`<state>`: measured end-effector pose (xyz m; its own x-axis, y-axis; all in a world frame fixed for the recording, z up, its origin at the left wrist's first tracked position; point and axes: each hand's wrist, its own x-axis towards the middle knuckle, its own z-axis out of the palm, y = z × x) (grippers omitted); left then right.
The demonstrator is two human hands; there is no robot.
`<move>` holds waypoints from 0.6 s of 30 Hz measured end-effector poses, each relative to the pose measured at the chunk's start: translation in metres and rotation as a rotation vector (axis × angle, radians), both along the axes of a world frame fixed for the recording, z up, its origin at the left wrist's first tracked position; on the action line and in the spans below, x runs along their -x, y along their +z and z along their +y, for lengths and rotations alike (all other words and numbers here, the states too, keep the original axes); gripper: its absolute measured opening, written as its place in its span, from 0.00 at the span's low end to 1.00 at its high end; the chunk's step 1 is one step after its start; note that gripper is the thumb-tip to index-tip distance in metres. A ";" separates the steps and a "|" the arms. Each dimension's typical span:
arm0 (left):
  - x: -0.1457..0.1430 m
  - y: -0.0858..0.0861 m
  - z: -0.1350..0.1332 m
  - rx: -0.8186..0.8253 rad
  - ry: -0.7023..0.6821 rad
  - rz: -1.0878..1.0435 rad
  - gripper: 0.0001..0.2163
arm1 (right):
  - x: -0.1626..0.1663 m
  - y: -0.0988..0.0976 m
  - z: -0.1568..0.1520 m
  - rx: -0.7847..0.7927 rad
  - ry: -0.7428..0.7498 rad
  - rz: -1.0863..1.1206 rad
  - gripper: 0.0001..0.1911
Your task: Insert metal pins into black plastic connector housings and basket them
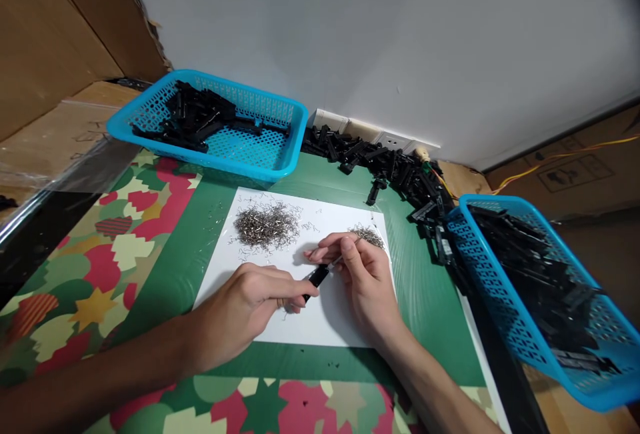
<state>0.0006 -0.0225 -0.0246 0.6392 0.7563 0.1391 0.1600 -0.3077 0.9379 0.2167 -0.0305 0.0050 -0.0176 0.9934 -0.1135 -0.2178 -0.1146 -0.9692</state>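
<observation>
My left hand [260,297] is closed on one end of a small black plastic part [318,277], held at a slant above the white sheet [330,324]. Close against the part's other end, my right hand [367,274] pinches a thin metal tool [339,261] between thumb and fingers. The tool's tip meets the upper end of the part; its exact kind is too small to tell. A large pile of small bent metal wires [265,226] lies on the sheet beyond my left hand. Partly hidden behind my right hand is a smaller pile of wires [369,237].
A blue basket [280,166] holding black parts stands at the back left. Another blue basket [493,301] with black parts is at the right. Loose black parts [395,171] are heaped along the wall, near sockets [393,141] and a yellow cable [540,167].
</observation>
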 end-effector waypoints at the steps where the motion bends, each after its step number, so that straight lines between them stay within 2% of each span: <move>1: 0.000 0.000 0.001 -0.012 -0.003 0.007 0.19 | 0.000 0.000 -0.001 -0.009 0.002 -0.006 0.17; 7: 0.000 0.000 0.002 -0.093 -0.033 0.045 0.19 | 0.005 -0.003 -0.004 -0.049 -0.016 0.011 0.16; 13: 0.002 0.002 0.002 -0.059 -0.033 0.073 0.22 | 0.010 -0.008 -0.004 -0.075 -0.038 -0.019 0.15; 18: 0.000 0.006 0.004 -0.008 -0.031 0.041 0.21 | 0.012 -0.007 -0.008 -0.105 -0.070 -0.017 0.18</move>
